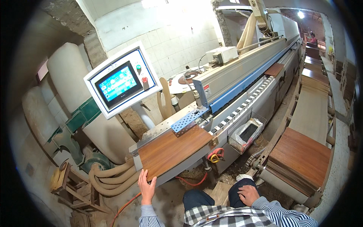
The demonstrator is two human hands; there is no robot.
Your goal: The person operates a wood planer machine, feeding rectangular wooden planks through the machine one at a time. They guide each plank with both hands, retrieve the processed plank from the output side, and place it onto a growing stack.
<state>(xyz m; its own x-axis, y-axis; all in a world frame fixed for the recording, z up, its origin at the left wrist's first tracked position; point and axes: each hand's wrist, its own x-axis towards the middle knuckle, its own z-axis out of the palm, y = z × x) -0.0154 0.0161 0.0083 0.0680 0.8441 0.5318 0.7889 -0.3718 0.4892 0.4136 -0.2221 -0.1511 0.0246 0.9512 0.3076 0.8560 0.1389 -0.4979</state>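
My left hand (146, 187) has its fingers stretched out against the near left edge of a reddish-brown wood-grain board (176, 149). The board lies flat on the metal infeed table of a long machine (242, 77), its far edge partly under a perforated blue plate (189, 120). My right hand (247, 194) rests on my right knee, fingers loosely spread and holding nothing. Farther down the machine's track lies another brown board (274, 70).
A control panel with a lit screen (118, 84) stands at the left, near dust-collector bags (70, 72) and hoses (113, 181). To my right, a stack of brown boards (300, 157) sits on a roller conveyor. A wire basket (247, 132) hangs on the machine's side. A person (313, 39) is far off.
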